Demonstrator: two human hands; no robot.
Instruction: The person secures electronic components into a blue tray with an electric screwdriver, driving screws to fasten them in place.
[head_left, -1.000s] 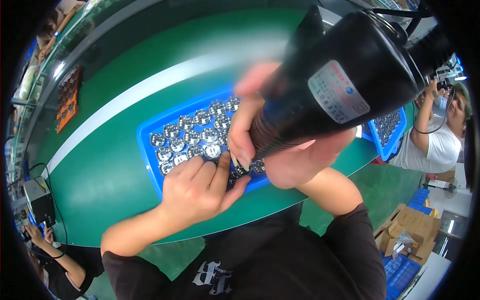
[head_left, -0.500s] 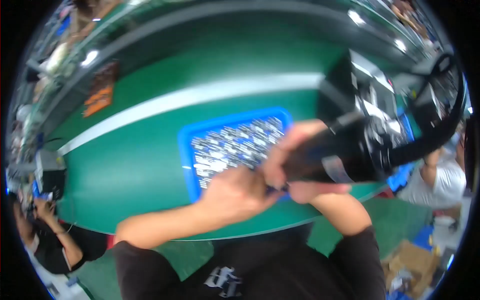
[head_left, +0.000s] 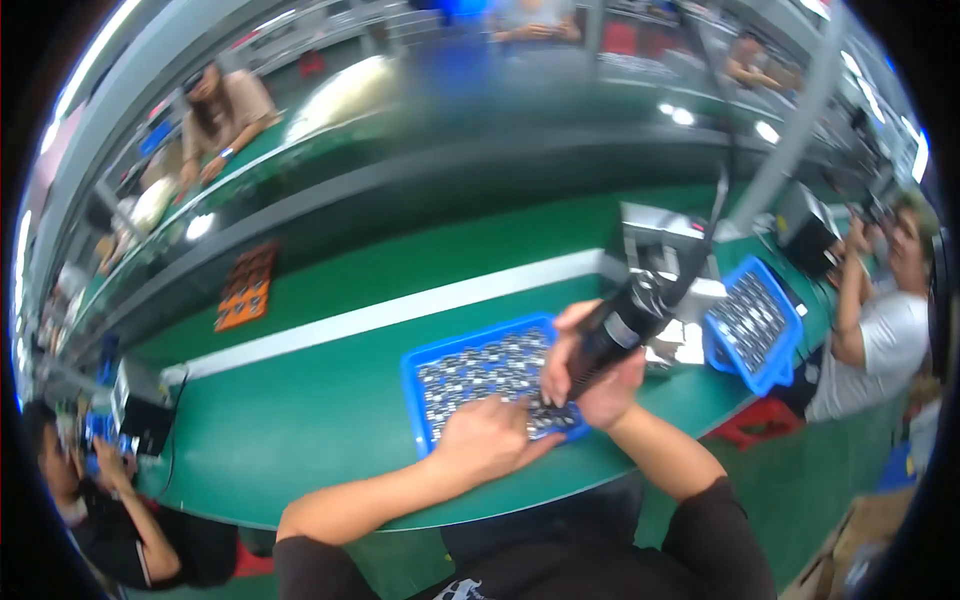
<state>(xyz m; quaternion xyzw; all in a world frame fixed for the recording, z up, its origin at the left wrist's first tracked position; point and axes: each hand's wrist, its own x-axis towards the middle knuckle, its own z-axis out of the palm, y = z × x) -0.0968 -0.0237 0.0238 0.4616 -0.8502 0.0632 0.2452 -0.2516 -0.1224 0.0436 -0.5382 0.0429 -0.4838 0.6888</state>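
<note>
My right hand (head_left: pixel 612 398) is closed around a black electric screwdriver (head_left: pixel 618 332), a thick cylinder with a cord rising from its top. The tool leans, its lower end pointing down and left toward my left hand (head_left: pixel 485 437). That hand is closed over the near edge of a blue tray (head_left: pixel 408 385), fingertips drawn together near the tool's lower end. Whatever lies between those fingers is too small or hidden to name. Many small silver, dark and blue parts (head_left: pixel 480 372) fill the tray in close rows, partly covered by both hands.
Beyond the screwdriver stands a grey box-shaped device (head_left: pixel 650 225). A second blue tray (head_left: pixel 785 352) of similar parts lies to the right, near a co-worker (head_left: pixel 875 330). An orange tray (head_left: pixel 245 300) sits at the far left of the green table (head_left: pixel 290 420). Another person (head_left: pixel 110 500) works at left.
The view has tilted up, showing more of the room. The screwdriver has moved farther from the camera and stands steeper. Both hands stay at the tray, the right still around the tool.
</note>
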